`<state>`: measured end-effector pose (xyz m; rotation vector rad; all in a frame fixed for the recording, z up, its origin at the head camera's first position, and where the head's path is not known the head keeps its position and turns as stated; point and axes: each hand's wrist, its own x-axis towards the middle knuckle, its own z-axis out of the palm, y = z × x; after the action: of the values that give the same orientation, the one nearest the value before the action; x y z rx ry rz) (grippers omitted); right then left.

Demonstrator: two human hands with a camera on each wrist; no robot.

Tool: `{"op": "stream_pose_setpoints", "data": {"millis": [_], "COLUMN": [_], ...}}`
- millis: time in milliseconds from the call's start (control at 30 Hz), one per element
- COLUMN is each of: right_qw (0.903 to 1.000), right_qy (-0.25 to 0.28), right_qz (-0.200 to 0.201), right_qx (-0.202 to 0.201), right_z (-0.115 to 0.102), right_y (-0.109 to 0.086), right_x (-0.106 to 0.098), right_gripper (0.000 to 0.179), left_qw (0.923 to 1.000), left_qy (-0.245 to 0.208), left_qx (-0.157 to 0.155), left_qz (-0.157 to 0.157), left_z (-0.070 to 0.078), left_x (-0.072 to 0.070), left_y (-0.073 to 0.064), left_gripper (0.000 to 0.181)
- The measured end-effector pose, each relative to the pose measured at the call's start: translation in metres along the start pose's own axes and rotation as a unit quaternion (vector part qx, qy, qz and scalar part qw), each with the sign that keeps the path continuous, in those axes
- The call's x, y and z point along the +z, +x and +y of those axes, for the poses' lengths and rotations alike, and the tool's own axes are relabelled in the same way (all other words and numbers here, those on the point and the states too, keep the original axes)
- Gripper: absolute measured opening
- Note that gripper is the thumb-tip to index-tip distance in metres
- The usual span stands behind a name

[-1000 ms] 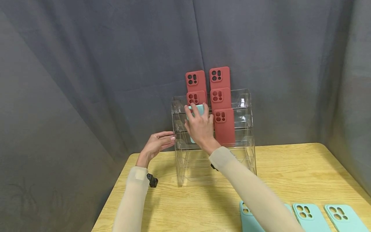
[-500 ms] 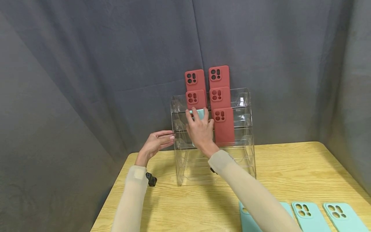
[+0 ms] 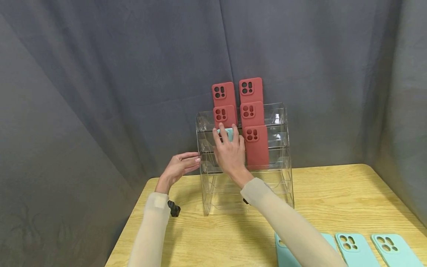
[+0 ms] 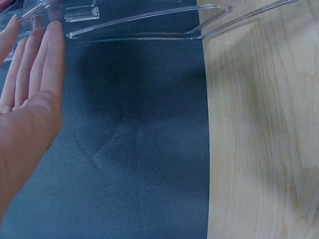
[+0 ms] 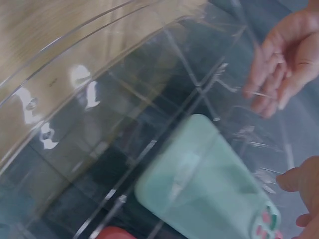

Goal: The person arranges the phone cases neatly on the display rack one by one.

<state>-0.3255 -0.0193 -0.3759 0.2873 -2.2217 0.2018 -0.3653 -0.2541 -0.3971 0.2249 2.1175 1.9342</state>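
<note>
My right hand [image 3: 230, 152] grips a mint-green phone case [image 3: 229, 132] by its sides at the left of the clear acrylic rack [image 3: 278, 157]. Much of the case hides behind that hand in the head view. Through clear plastic in the right wrist view, the mint phone case [image 5: 199, 174] slants across the lower middle, its camera cutouts at lower right. My left hand [image 3: 176, 167] has straight fingers, their tips at the rack's left side panel. Beside the right hand stands a red phone case [image 3: 257, 154], lowest in its column.
Two red phone cases [image 3: 224, 92] rise behind the mint one, and two more [image 3: 251, 89] above the lowest red one. Several mint phone cases [image 3: 397, 250] lie at the wooden table's front right. A grey curtain [image 3: 150, 74] hangs close behind the rack.
My right hand has moved a little lower with the mint phone case, so its top edge sits farther below the red case behind. The left hand stays at the rack's side.
</note>
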Motion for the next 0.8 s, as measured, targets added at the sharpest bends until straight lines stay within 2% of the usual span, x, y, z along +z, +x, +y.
{"op": "stream_pose_setpoints", "data": {"millis": [133, 233, 400, 500, 633, 800], "right_qw": [0.999, 0.995, 0.981, 0.9747, 0.9679, 0.9671], "right_qy": [0.014, 0.067, 0.156, 0.189, 0.224, 0.229], "right_qz": [0.041, 0.074, 0.107, 0.095, 0.054, -0.014], "right_qx": [-0.012, 0.001, 0.044, 0.072, 0.102, 0.11], "right_z": [0.001, 0.003, 0.013, 0.021, 0.033, 0.046], "right_y": [-0.003, -0.01, -0.033, -0.049, -0.071, -0.102], "right_x": [-0.015, -0.028, -0.051, -0.066, -0.088, -0.109], "right_gripper": [0.057, 0.051, 0.048, 0.05, 0.05, 0.046], "left_qw": [0.9999, 0.9998, 0.9998, 0.9999, 0.9998, 0.9997], "left_qy": [0.0, -0.005, -0.01, -0.008, -0.006, -0.007], "left_qx": [0.01, 0.019, 0.014, 0.012, 0.017, 0.023], "left_qz": [-0.002, 0.0, 0.003, 0.004, 0.001, -0.002], "left_z": [0.001, 0.002, 0.001, -0.001, -0.001, 0.002], "left_x": [0.0, 0.0, 0.0, 0.001, 0.002, 0.0], "left_y": [0.0, 0.0, -0.001, -0.003, -0.004, -0.006], "left_gripper": [0.048, 0.048, 0.048, 0.048, 0.048, 0.048]}}
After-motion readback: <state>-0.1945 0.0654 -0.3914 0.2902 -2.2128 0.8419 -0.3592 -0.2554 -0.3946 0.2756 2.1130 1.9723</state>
